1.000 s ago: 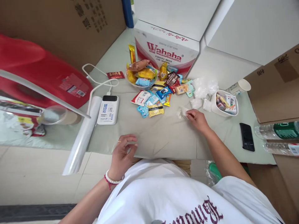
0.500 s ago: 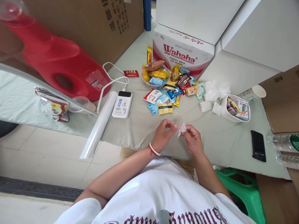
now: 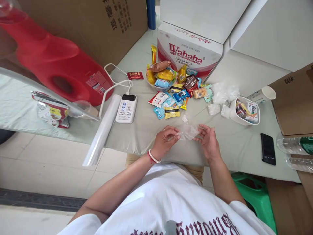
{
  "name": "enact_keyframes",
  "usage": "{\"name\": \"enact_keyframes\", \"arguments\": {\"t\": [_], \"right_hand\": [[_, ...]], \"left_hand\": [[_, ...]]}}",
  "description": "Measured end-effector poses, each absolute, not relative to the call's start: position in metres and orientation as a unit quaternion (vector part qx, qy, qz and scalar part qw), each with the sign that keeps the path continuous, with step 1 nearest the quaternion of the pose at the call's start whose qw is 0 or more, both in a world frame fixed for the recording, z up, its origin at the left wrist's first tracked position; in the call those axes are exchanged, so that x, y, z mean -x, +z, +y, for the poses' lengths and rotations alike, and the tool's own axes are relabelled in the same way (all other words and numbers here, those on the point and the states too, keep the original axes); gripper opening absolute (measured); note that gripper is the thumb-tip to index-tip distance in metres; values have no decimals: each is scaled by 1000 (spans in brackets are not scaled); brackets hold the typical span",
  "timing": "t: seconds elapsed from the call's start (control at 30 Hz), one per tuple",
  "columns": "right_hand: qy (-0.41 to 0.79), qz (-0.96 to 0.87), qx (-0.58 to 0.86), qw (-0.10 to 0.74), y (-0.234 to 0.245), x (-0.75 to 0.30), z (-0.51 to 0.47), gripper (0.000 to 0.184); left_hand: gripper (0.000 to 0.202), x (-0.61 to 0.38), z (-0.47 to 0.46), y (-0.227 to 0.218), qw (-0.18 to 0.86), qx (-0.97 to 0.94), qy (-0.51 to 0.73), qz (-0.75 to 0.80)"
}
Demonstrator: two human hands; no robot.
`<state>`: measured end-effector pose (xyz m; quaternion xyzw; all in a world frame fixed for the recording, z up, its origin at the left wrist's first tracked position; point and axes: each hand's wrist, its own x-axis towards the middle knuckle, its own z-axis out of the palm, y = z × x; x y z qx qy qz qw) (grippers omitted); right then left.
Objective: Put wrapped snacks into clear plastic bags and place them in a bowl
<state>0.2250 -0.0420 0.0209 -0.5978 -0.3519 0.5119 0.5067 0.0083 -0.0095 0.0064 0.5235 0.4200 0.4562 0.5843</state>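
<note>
With fingertips (image 3: 175, 134) of left hand (image 3: 163, 143) and right hand (image 3: 210, 142), pinches clear bag (image 3: 187, 132) near snack pile (image 3: 171, 98). Needs even, gentle pulling.

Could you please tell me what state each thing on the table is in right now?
clear plastic bag: held up between left hand and right hand.
white tub: open, holding snack packets.
phone: flat, screen dark.
power bank: flat, cable plugged in.
Wahaha box: shut.
water bottle: lying on its side.
</note>
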Motion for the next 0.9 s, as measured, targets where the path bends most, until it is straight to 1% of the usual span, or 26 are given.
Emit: {"name": "enact_keyframes", "arguments": {"t": [0.03,0.07,0.13,0.23,0.33,0.43,0.47,0.5,0.57,0.63,0.7,0.77,0.83,0.9], "right_hand": [[517,-348,602,498,22,-223,-35,60],[520,-354,609,484,22,-220,-28,57],[507,-381,620,463,19,-213,-12,44],[443,-401,623,504,12,-208,9,31],[347,-436,633,537,17,-213,18,30],[194,-485,679,516,38,-220,2,29],[176,-496,690,498,45,-221,-8,28],[194,-511,692,472,50,-220,-18,32],[310,-545,670,398,53,-214,-38,39],[419,-551,637,340,47,-203,-49,35],[461,-524,628,343,35,-193,-51,32],[473,-494,627,374,24,-189,-49,29],[476,-482,624,390,18,-189,-46,26],[462,-478,627,406,16,-194,-48,24]], "left_hand": [[21,-8,-11,7,571,-543,449,421],[20,-8,-12,6,563,-554,445,423],[22,-5,-13,5,570,-550,441,422],[27,3,-13,2,618,-514,433,407],[26,9,-13,-1,627,-496,436,413],[22,7,-13,-6,595,-503,452,433],[22,5,-13,-7,583,-510,454,440],[21,2,-13,-7,571,-520,454,445],[20,-4,-13,-8,551,-541,450,449],[18,-10,-13,-6,533,-568,438,449],[16,-16,-15,-3,527,-593,421,439],[17,-19,-16,-2,557,-596,403,415],[20,-20,-14,-3,613,-549,398,405],[25,-18,-11,-7,654,-469,409,431]]}}
